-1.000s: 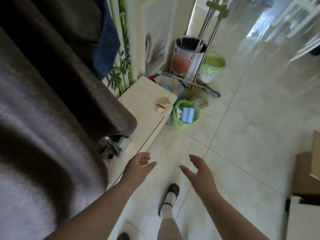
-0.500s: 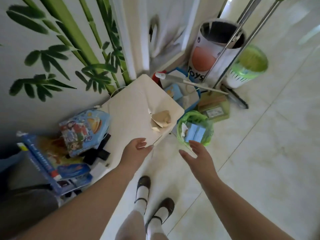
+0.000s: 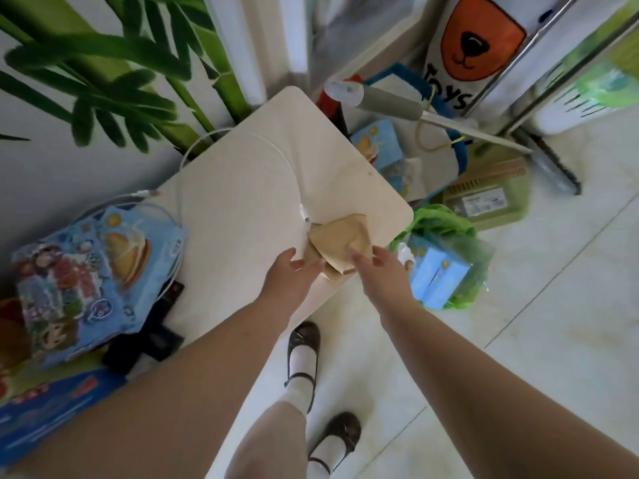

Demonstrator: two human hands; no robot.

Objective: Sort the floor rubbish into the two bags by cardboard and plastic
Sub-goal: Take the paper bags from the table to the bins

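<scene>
Both hands reach out to a crumpled brown piece of cardboard at the near corner of the table. The left hand has its fingers spread and loose, touching the left edge of the brown piece. The right hand has straight fingers too, with the tips on the right edge. Neither hand is wrapped around it, and the two hands sit a little apart with the brown piece between them.

The table top is smooth, pale cream, with round corners. A thin white cable curls across it, and its plug end lies just beside the brown piece.

Right of the table, on the shiny tiled floor, stands a green basket with a soft green plastic liner. Light blue boxes stick up inside it. Behind it lies a flat green tray with a white label too blurry to read.

Farther back is a tall white bin with an orange bear face and the word "Toys" in black letters. Shiny metal poles cross in front of it.

On the left, bright picture packs with cartoon drawings lie in a pile. The wall behind has painted green bamboo.
</scene>
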